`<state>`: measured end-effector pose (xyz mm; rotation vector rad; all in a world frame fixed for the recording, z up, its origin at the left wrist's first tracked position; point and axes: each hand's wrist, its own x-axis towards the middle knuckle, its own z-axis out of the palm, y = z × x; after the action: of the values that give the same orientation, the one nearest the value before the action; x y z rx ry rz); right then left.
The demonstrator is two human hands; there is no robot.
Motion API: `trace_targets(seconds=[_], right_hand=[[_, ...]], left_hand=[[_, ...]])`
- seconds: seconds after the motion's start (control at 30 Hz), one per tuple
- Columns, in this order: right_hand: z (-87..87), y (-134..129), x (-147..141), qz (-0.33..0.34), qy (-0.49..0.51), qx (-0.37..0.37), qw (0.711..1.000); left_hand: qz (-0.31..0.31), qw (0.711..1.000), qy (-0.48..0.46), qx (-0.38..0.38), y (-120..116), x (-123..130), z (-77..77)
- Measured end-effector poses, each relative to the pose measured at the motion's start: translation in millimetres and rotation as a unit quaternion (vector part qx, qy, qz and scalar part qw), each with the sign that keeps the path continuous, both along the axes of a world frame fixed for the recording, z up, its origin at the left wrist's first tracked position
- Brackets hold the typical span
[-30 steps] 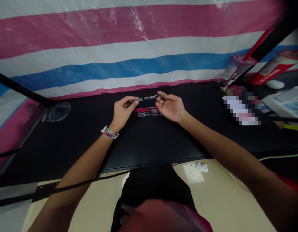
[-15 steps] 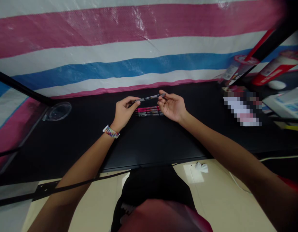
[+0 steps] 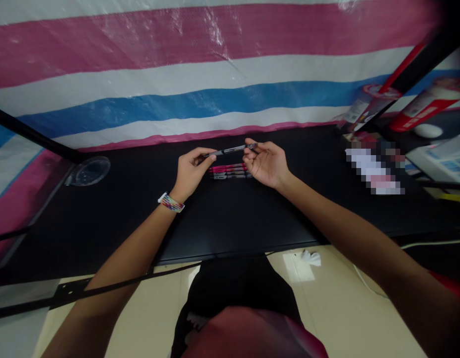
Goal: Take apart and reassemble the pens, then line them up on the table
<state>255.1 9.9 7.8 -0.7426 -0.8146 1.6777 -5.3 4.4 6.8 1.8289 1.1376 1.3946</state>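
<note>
Black and slim, a pen [image 3: 230,149] was held level above the dark table [image 3: 233,219], toward its far edge and about midway along it. Its one end was pinched between thumb and fingertips of the left hand [image 3: 191,171], and the other end was pinched in the same way by the right hand [image 3: 267,163]; the remaining fingers of both hands were loosely curled. A beaded bracelet [image 3: 171,203] was worn on the left wrist. Just under the held pen, a short row of pens [image 3: 230,171], pink and dark, was laid side by side on the table between the two hands. A clear round lid [image 3: 89,171] was seen near the table's left edge. Red and white containers [image 3: 420,112] were stood at the far right corner, against a striped tarpaulin [image 3: 200,74] of pink, white and blue.
</note>
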Motion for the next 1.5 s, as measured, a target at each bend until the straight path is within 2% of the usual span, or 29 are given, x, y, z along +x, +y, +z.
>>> trace_targets(seconds=[0.1, 0.2, 0.27, 0.4, 0.57, 0.7, 1.03, 1.5], right_hand=[[1.7, 0, 3, -0.029, -0.149, 0.091, 0.984], [-1.5, 3, 9, -0.115, -0.296, 0.211, 0.924], [-5.9, 7, 15, -0.146, -0.364, 0.268, 0.88], [-15.8, 16, 24, -0.152, -0.469, 0.329, 0.806], [-23.3, 20, 27, -0.108, -0.533, 0.359, 0.759], [-23.0, 20, 27, -0.09, -0.556, 0.362, 0.743], [-22.9, 21, 28, -0.082, -0.573, 0.374, 0.725], [-22.4, 19, 26, -0.081, -0.587, 0.368, 0.716]], left_hand=[[0.015, 1.0, 0.013, 0.005, 2, -3, -1.9], [0.015, 1.0, 0.022, 0.004, 6, -5, -5.2], [0.007, 1.0, 0.024, -0.003, 8, -5, -8.2], [0.016, 0.999, 0.048, -0.009, 13, -7, -14.2], [0.029, 0.99, 0.136, -0.005, 18, -15, -18.5], [0.023, 0.983, 0.183, -0.003, 21, -18, -21.9], [0.028, 0.979, 0.199, 0.02, 24, -18, -27.8], [0.034, 0.975, 0.217, 0.025, 25, -19, -30.1]])
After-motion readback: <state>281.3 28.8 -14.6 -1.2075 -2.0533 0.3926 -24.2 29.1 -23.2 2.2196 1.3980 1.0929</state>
